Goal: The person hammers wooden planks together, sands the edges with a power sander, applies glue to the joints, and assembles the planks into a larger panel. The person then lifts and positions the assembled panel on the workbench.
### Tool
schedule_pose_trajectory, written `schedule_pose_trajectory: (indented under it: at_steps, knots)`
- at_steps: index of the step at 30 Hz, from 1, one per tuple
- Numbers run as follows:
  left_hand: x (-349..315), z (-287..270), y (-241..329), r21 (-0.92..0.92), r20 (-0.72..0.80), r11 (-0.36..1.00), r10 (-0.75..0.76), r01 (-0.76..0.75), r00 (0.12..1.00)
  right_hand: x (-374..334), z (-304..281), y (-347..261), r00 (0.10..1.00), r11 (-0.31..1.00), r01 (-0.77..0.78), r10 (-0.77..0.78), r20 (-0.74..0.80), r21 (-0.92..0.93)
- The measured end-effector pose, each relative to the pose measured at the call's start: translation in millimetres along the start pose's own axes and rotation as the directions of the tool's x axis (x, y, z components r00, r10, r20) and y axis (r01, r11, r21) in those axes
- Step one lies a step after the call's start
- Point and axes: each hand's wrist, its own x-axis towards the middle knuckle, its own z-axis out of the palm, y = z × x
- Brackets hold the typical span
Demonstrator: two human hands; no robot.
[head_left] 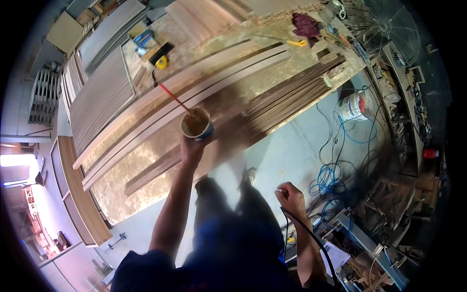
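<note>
My left hand point(191, 150) is closed around a small tub point(208, 132) with a blue outer side and brownish contents, held above the near edge of the workbench point(116, 207). A thin red-handled stick or brush point(172, 95) leans out of it toward the far left; its lower end is hidden inside. Long wooden strips point(160, 113) lie across the bench beyond the tub. To its right rests a bundle of darker strips point(292, 95). My right hand point(293, 196) hangs over the floor, fingers curled together; whatever they may hold is unclear. A black cable point(314, 232) runs beside that wrist.
On the bench are a yellow tape measure point(161, 62), a maroon cloth point(305, 25) and a yellow-handled tool point(296, 43). Stacked panels point(104, 92) stand at left. A white bucket point(352, 107) and coiled blue hoses point(323, 182) occupy the floor at right, below a large fan point(389, 31).
</note>
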Motion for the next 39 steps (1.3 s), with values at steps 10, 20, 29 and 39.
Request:
schedule_pose_trajectory:
  at_steps: [10, 20, 29, 39]
  knots:
    - [238, 262, -2, -0.019, 0.147, 0.979, 0.202, -0.201, 0.968, 123, -146, 90, 0.989, 0.995, -0.047, 0.059, -0.136, 0.089]
    - [518, 490, -59, 0.194, 0.041, 0.968, 0.155, -0.16, 0.987, 240, -287, 139, 0.974, 0.965, -0.223, 0.227, 0.017, -0.137]
    - [533, 538, -50, 0.32, -0.037, 0.93, 0.202, -0.18, 0.979, 367, -357, 178, 0.95, 0.949, -0.182, 0.237, 0.203, -0.256]
    - [562, 293, -25, 0.816, -0.561, 0.363, 0.311, 0.45, 0.767, 581, -418, 125, 0.801, 0.92, 0.25, -0.023, 0.598, -0.301]
